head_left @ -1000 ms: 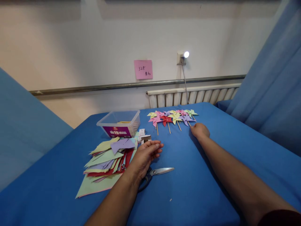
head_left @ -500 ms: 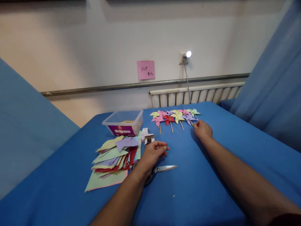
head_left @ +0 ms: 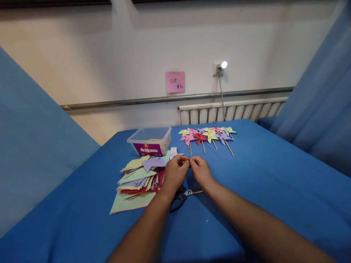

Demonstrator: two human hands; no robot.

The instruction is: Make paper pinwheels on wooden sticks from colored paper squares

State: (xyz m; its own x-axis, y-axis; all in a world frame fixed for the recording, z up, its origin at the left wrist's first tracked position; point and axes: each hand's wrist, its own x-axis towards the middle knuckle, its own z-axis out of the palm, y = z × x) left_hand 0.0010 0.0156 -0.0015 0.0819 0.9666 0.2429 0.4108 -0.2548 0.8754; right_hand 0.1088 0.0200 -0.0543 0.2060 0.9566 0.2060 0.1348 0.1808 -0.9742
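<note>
My left hand [head_left: 176, 172] and my right hand [head_left: 201, 170] meet above the scissors [head_left: 189, 192], fingertips pinched together. Whatever sits between them is too small or hidden to make out. Behind my left hand a small white box [head_left: 173, 151] is partly covered. To the left lies a stack of coloured paper pieces [head_left: 137, 180], with a purple cut piece [head_left: 154, 163] on top. Further back, finished paper pinwheels on sticks lie in rows, among them a red pinwheel [head_left: 200, 138] and a purple pinwheel [head_left: 224, 137].
A clear plastic tub [head_left: 149, 140] with a purple label holds some sticks. Blue cloth [head_left: 263, 190] covers the table. Against the wall are a radiator [head_left: 233, 109], a metal rail [head_left: 145, 101] and a plugged-in cord [head_left: 221, 91]. Blue curtains [head_left: 309, 84] hang at both sides.
My right hand has let go of the purple pinwheel's stick and come left to my left hand. The purple pinwheel lies with its whole stick showing. The view has shifted slightly.
</note>
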